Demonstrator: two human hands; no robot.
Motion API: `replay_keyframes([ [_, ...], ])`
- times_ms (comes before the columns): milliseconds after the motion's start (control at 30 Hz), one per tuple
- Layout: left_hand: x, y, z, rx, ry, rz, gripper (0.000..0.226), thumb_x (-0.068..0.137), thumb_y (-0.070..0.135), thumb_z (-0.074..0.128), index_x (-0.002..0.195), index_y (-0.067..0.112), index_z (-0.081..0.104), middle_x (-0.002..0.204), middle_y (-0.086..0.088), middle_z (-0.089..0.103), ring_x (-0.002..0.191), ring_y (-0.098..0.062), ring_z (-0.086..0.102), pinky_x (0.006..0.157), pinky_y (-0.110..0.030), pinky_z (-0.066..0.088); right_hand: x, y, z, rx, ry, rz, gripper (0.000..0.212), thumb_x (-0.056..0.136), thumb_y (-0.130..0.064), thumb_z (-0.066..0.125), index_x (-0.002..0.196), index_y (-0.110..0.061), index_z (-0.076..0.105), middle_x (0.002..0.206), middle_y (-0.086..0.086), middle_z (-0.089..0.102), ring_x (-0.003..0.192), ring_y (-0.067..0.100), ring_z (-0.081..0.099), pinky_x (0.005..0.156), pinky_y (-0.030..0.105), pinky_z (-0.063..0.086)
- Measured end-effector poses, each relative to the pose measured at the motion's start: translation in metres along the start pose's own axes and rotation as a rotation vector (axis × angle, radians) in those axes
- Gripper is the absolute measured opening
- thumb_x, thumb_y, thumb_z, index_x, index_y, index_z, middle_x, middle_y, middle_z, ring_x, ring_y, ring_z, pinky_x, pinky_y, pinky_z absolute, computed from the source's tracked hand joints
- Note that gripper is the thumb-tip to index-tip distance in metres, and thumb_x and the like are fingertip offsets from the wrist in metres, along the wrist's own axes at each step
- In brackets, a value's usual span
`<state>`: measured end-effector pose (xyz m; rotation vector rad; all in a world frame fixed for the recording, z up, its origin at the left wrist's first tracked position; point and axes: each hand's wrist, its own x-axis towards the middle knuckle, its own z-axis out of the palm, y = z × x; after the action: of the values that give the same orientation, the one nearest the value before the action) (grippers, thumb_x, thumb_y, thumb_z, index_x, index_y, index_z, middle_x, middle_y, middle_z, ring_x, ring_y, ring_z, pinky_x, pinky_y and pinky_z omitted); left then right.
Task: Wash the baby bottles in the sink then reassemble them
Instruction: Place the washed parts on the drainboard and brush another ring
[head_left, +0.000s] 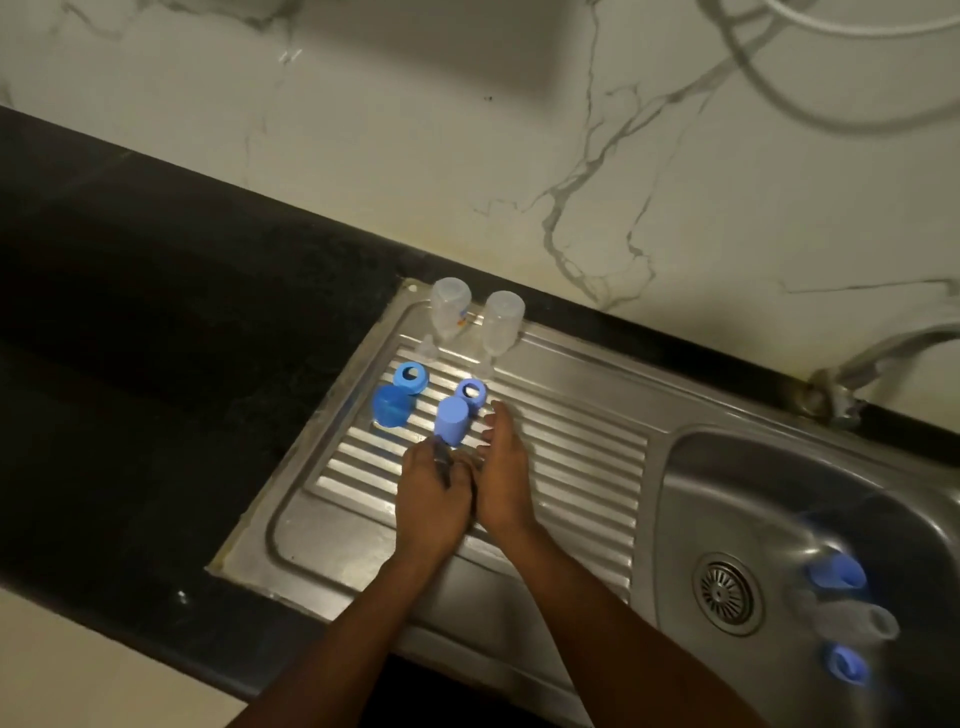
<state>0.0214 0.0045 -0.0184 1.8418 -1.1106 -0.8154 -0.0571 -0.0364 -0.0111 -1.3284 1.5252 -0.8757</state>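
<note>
Roughly midway: far left on the drainboard (571, 415), two clear bottles (451, 306) stand inverted beside blue rings (411, 378) and a blue cap (390, 408), seemingly washed, not reassembled. Left grip (434, 499) sits at the lavender cap (451, 418), closure unclear. Right grip (501, 467) is flat-fingered, empty. Right, the sink (727, 483) holds another bottle (852, 621) plus parts, probably unwashed.

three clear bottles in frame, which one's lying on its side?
The bottle in the sink basin, between a blue cap and a blue ring. The other two bottles stand upside down at the back of the draining board.
</note>
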Motion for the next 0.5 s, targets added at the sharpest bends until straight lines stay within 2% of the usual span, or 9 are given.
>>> replay_keyframes([
  [67, -0.016, 0.012, 0.011, 0.030, 0.021, 0.040, 0.010, 0.092, 0.018, 0.057, 0.102, 0.019, 0.061, 0.097, 0.001, 0.059, 0.086, -0.007, 0.058, 0.073, -0.024, 0.048, -0.008, 0.014, -0.017, 0.084, -0.024, 0.078, 0.037, 0.090, -0.061, 0.050, 0.118, -0.039, 0.061, 0.122, -0.002, 0.066, 0.111, 0.016, 0.064, 0.099, 0.045, 0.051],
  [100, -0.019, 0.013, 0.014, 0.042, 0.034, 0.071, 0.011, 0.091, 0.018, 0.056, 0.101, 0.019, 0.062, 0.096, 0.002, 0.059, 0.086, -0.008, 0.057, 0.074, -0.025, 0.048, -0.008, 0.018, -0.022, -0.013, -0.038, 0.035, 0.036, 0.089, -0.059, 0.052, 0.118, -0.041, 0.061, 0.124, -0.003, 0.064, 0.114, 0.015, 0.062, 0.102, 0.046, 0.049],
  [233, -0.061, 0.041, 0.060, 0.060, -0.073, 0.239, 0.031, 0.088, 0.030, 0.042, 0.102, 0.016, 0.065, 0.100, -0.001, 0.060, 0.088, -0.012, 0.057, 0.079, -0.029, 0.049, -0.029, 0.041, -0.097, -0.029, 0.023, 0.009, 0.041, 0.088, -0.064, 0.054, 0.118, -0.040, 0.066, 0.122, -0.005, 0.065, 0.113, 0.012, 0.063, 0.107, 0.045, 0.046],
  [333, -0.101, 0.069, 0.118, 0.100, -0.227, 0.383, 0.028, 0.087, 0.024, 0.042, 0.101, 0.013, 0.065, 0.102, -0.004, 0.059, 0.091, -0.016, 0.056, 0.081, -0.029, 0.046, -0.047, 0.072, -0.175, -0.082, 0.053, -0.031, 0.029, 0.100, -0.037, 0.051, 0.127, -0.032, 0.059, 0.124, 0.001, 0.061, 0.112, 0.011, 0.060, 0.105, 0.039, 0.046],
  [400, -0.121, 0.084, 0.156, 0.168, -0.316, 0.470, 0.027, 0.088, 0.020, 0.044, 0.103, 0.011, 0.065, 0.103, -0.006, 0.060, 0.094, -0.018, 0.056, 0.084, -0.029, 0.045, -0.054, 0.102, -0.227, -0.264, 0.101, -0.143, 0.040, 0.097, -0.015, 0.054, 0.136, -0.021, 0.052, 0.131, 0.006, 0.056, 0.118, 0.016, 0.055, 0.104, 0.034, 0.045],
  [500, -0.165, 0.107, 0.222, 0.260, -0.448, 0.513, 0.026, 0.091, 0.019, 0.045, 0.102, 0.010, 0.067, 0.105, -0.007, 0.062, 0.097, -0.020, 0.057, 0.088, -0.033, 0.046, -0.071, 0.150, -0.307, -0.361, 0.163, -0.129, 0.041, 0.090, -0.005, 0.057, 0.130, -0.013, 0.056, 0.126, 0.006, 0.059, 0.111, 0.017, 0.059, 0.096, 0.031, 0.048],
])
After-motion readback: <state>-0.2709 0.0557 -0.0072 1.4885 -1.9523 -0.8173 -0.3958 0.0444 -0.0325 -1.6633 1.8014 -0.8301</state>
